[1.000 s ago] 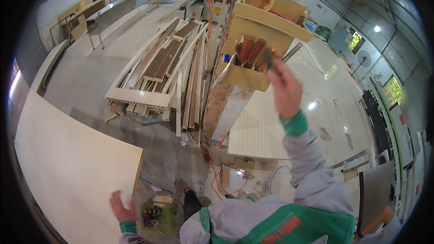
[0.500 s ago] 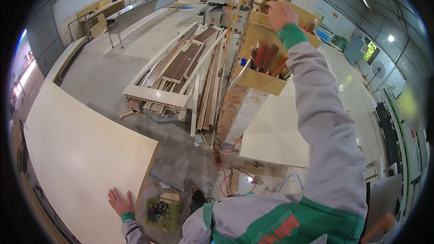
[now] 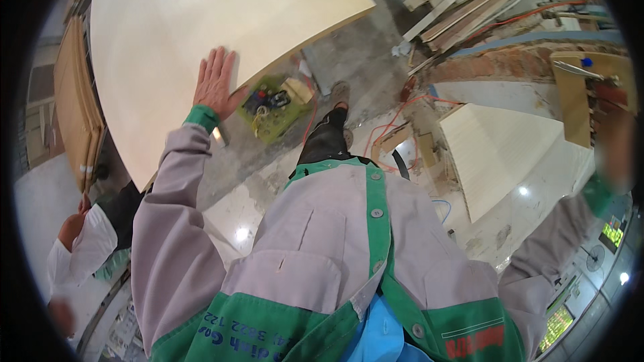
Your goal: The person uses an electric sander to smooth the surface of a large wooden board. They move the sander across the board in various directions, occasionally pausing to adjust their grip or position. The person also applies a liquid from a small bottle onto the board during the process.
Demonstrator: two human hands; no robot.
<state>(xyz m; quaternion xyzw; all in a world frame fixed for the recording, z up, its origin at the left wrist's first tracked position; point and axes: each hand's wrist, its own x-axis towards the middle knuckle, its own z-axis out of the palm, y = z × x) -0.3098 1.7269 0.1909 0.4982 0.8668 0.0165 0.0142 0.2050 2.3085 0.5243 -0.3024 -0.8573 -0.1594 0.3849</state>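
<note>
My left hand (image 3: 216,84) lies flat on a large cream-coloured panel (image 3: 201,10), near its edge, with the fingers stretched out. Smeared by motion, my right hand (image 3: 614,147) is at the far right, beside a wooden tool holder (image 3: 573,104) mounted by a brick pillar. Whether that hand holds anything cannot be made out. A metal tool (image 3: 578,70) and a small blue item (image 3: 587,62) stick up out of the holder, with reddish-brown handles behind them.
Below the panel's edge stands a green crate (image 3: 275,131) with tools in it. Orange cord (image 3: 396,124) runs over the floor near my feet. Scrap strips (image 3: 463,17) are heaped at the upper right. A pale ribbed board (image 3: 500,154) lies right. Another person's arm (image 3: 70,231) shows at left.
My view has swung down and to the left. My right hand has come away from the top of the wooden holder to beside it. My left hand stays on the panel.
</note>
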